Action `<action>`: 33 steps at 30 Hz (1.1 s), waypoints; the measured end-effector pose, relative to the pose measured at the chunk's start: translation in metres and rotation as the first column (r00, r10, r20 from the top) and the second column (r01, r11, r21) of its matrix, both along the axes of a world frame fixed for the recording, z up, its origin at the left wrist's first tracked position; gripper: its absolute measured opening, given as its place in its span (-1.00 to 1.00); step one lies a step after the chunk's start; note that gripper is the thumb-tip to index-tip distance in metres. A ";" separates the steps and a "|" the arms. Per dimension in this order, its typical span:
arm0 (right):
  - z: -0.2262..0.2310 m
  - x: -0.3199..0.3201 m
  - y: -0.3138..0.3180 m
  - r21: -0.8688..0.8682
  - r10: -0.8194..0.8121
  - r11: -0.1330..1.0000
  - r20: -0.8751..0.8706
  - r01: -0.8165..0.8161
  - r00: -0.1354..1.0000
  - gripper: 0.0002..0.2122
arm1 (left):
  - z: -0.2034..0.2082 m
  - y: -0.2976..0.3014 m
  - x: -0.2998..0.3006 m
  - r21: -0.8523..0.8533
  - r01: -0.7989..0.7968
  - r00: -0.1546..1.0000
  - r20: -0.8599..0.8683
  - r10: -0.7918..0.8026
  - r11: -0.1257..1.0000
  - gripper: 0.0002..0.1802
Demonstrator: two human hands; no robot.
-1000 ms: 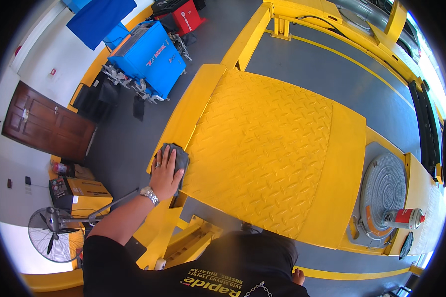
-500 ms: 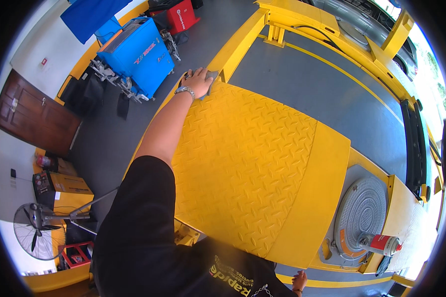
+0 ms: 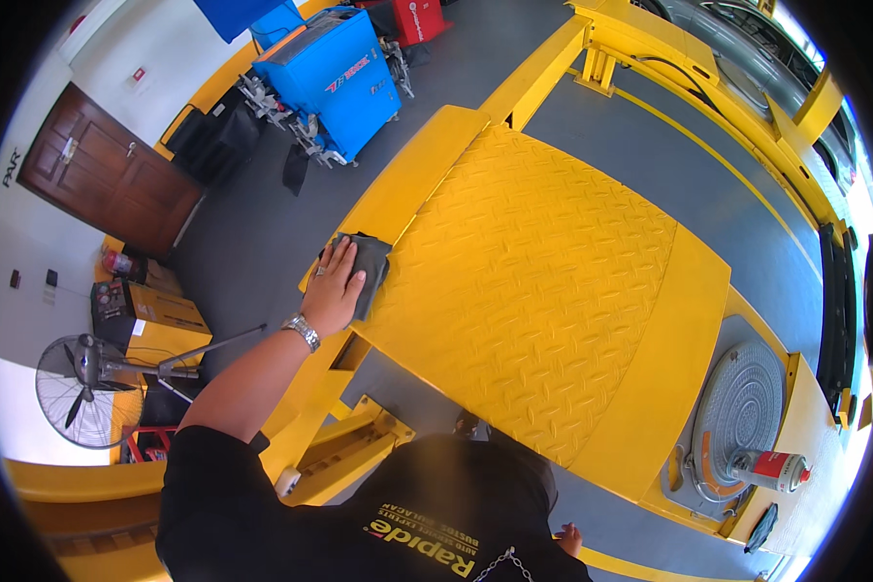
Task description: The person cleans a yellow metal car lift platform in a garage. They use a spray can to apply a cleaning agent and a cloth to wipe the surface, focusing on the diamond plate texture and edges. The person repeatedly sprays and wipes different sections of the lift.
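My left hand presses a dark grey cloth onto the near left end of a yellow side beam. Its fingers lie stretched over the cloth, and a metal watch circles the wrist. Right of the beam spreads a yellow metal platform with raised tread; a smooth yellow strip runs along its right side. Low at the right, my right hand hangs beside my body, apart from the platform. My shirt hides most of it, so its grip does not show.
A can with a red label lies on a round grey turn plate; a dark crumpled cloth hangs nearby. At the left stand a fan, a yellow-and-black machine and a blue wheeled machine. Yellow framework rises near my left side.
My left hand has drawn the cloth toward me along the yellow beam, from its far end to its near end. The view has shifted, moving the surroundings rightward and upward.
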State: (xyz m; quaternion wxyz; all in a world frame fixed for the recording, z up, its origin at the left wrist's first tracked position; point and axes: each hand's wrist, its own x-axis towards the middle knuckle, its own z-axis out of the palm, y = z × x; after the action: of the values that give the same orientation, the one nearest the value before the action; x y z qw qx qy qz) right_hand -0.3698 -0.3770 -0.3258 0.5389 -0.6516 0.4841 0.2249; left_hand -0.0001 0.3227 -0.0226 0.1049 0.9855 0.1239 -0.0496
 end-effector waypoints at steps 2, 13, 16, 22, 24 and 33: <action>0.001 -0.002 0.015 -0.019 0.091 0.996 -0.011 -0.091 0.996 -0.64 | -0.010 0.015 -0.018 0.019 -0.113 0.994 0.010 0.113 0.993 -0.24; 0.010 -0.045 -0.006 0.005 -0.190 0.982 -0.075 0.191 0.979 -0.63 | -0.015 0.022 0.133 -0.001 -0.253 0.967 -0.039 0.252 0.968 -0.01; 0.018 -0.057 -0.014 0.009 -0.090 0.996 -0.066 0.091 0.994 -0.66 | -0.012 -0.002 0.219 0.048 -0.240 0.970 -0.017 0.241 0.970 0.03; 0.027 -0.095 -0.047 -0.012 -0.088 0.996 -0.106 0.087 0.990 -0.75 | -0.001 -0.065 0.377 0.057 -0.112 0.994 -0.011 0.113 0.992 0.01; 0.043 -0.131 -0.092 -0.092 0.150 0.983 -0.078 -0.157 0.986 -0.78 | -0.026 -0.081 0.401 0.028 -0.094 0.995 -0.043 0.095 0.995 -0.02; 0.114 0.004 -0.039 -0.821 0.189 0.570 0.093 -0.032 0.978 -0.70 | -0.068 -0.023 0.340 0.350 0.416 0.852 0.173 -0.494 0.839 -0.28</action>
State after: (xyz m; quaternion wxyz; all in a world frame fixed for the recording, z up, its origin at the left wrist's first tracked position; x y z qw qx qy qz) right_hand -0.3661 -0.4159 -0.2119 0.2027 -0.8718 0.4436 -0.0460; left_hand 0.3398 0.2994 -0.0903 -0.0454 0.9884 -0.1244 0.0737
